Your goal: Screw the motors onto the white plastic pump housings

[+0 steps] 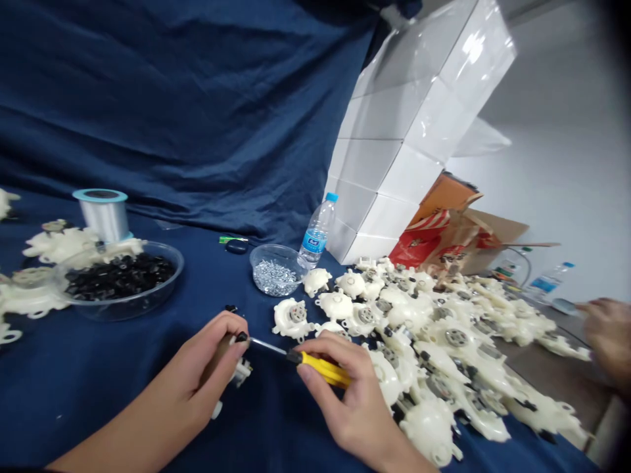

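Left hand (210, 368): curled shut around a small cream plastic part (240, 374), most of which is hidden in the palm; only a white edge shows just below the fingertips. A small black piece (241, 337) sits at the top of the part, against the thumb tip.

Right hand (345, 401): pinched closed on the yellow handle of a screwdriver (315, 365), thumb and forefinger pressed along the handle. The metal shaft runs from this hand across to the left hand, and its tip meets the black piece there.

Immediately beyond the right hand, and spreading away to its right, lies a heap of cream plastic housings (434, 341), several with metal centres showing. Just beyond the left hand's fingertips is one separate housing (294, 318). Further beyond it stands a small clear bowl of silver screws (276, 270), with a water bottle (316, 231) just behind that bowl.

Well off to the left of the left hand sits a larger clear bowl of black pieces (121, 279), with a spool of clear line (103, 213) behind it.

Everything rests on a blue cloth (98, 381).

At the far right edge, well apart from the right hand, another person's hand (608, 328) is in view; its grip cannot be judged
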The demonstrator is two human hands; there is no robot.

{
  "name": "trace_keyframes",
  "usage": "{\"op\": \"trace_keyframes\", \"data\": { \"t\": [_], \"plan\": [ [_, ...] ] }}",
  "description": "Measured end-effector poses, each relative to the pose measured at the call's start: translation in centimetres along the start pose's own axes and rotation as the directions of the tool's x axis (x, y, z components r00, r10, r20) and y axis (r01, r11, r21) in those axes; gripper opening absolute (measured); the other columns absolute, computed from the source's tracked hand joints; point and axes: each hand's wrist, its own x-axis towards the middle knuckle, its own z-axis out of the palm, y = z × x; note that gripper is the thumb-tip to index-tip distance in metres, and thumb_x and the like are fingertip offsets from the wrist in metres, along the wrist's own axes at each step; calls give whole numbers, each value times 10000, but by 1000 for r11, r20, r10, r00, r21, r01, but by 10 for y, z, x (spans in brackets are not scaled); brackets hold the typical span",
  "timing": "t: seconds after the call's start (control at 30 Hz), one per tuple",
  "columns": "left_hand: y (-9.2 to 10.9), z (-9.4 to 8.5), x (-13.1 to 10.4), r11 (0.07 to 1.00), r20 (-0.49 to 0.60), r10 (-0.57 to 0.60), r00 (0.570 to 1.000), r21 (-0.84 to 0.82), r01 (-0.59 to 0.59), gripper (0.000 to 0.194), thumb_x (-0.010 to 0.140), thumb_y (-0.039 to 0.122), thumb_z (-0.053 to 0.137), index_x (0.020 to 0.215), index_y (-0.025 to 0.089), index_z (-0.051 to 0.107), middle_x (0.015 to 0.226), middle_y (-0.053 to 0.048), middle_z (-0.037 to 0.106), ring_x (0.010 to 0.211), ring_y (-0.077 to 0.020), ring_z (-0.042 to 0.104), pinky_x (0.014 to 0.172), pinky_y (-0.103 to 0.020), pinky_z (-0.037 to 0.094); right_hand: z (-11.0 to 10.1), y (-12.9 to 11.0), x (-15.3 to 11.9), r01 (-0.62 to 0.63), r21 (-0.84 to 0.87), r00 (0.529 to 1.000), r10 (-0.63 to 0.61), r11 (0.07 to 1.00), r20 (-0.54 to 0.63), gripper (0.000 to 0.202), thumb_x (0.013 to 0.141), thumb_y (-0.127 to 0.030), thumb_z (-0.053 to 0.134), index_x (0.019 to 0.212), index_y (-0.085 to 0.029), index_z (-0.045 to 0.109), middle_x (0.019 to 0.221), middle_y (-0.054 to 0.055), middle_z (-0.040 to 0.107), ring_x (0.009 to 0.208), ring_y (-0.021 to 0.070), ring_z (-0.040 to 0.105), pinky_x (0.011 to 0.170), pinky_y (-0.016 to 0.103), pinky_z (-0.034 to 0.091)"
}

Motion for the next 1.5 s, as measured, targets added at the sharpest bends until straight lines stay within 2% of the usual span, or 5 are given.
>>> {"op": "trace_keyframes", "data": {
  "t": [0.6, 0.97, 1.13, 1.33, 1.5],
  "plan": [
    [4, -4, -3, 978, 32, -122, 992, -169, 125, 315, 1011, 568, 303, 1026, 295, 459, 1156, -25, 569, 1287, -271, 453, 666, -293, 430, 5, -1, 0, -14, 8, 997, 13, 1000, 70, 116, 872, -236, 652, 878, -175, 750, 753, 33, 703, 679, 156, 676, 643, 270, 503],
    [2, -4, -2, 981, -28, -148, 989, -134, 143, 341, 1000, 583, 327, 1074, 296, 495, 875, 11, 547, 874, -205, 605, 623, -280, 459, 14, 6, -6, -109, 69, 991, 103, 992, 83, 126, 822, -270, 722, 928, -204, 743, 777, 22, 671, 702, 171, 644, 671, 299, 488],
    [4, -3, -4, 970, -35, -186, 982, -169, 177, 402, 990, 631, 302, 1141, 313, 496, 1051, -10, 592, 864, -198, 591, 629, -293, 464, 20, 10, -7, -180, 134, 982, 171, 975, 74, 111, 788, -246, 759, 846, -191, 682, 754, 8, 638, 645, 154, 590, 586, 273, 442],
    [-2, -2, -6, 984, -85, -126, 988, -140, 113, 339, 1012, 595, 291, 1095, 321, 473, 1165, 0, 546, 895, -177, 532, 770, -306, 496, 20, 2, -6, -176, 168, 976, 149, 970, 161, 259, 930, -232, 603, 690, -194, 691, 638, -16, 525, 613, 131, 503, 571, 264, 358],
    [-10, -4, -8, 990, -74, -120, 990, -85, 113, 325, 1020, 582, 279, 1177, 352, 447, 1211, 1, 555, 1168, -208, 509, 939, -334, 487, 23, 5, -11, -167, 196, 986, 157, 966, 65, 211, 761, -254, 797, 923, -178, 686, 800, 11, 591, 675, 150, 562, 614, 274, 417]
  ]
}}
